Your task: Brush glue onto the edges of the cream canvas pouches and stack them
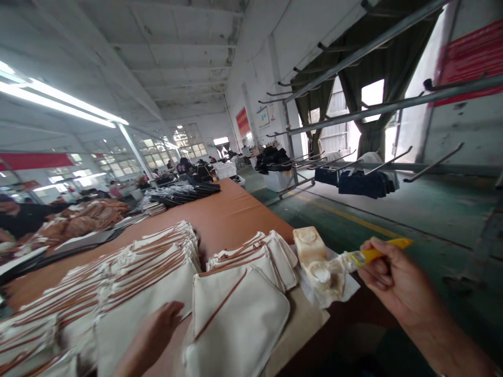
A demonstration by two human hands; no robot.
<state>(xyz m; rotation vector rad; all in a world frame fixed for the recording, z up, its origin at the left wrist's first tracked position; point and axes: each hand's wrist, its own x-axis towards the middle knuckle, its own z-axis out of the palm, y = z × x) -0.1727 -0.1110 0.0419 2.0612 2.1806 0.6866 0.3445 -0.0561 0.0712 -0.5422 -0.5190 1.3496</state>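
My right hand (389, 267) grips a paintbrush (369, 255) by its yellow handle. The bristles reach the round opening of a glue-smeared plastic container (310, 246), which holds white paste. At the lower left, my left hand (155, 330) is slightly blurred, its fingers stretched out with nothing held. It hovers between a long row of cream pieces (145, 298) with brown trim and a single cream bag piece (241, 314) with a brown diagonal strip. Behind that front piece, several similar pieces (271, 256) lie overlapped.
A brown-covered table (236, 209) runs away ahead of me. Black pieces (188, 193) and a brown heap (90, 214) lie farther along. To the right stands a metal rack (353, 115) with prongs and dark hanging items (365, 183). People sit in the distance.
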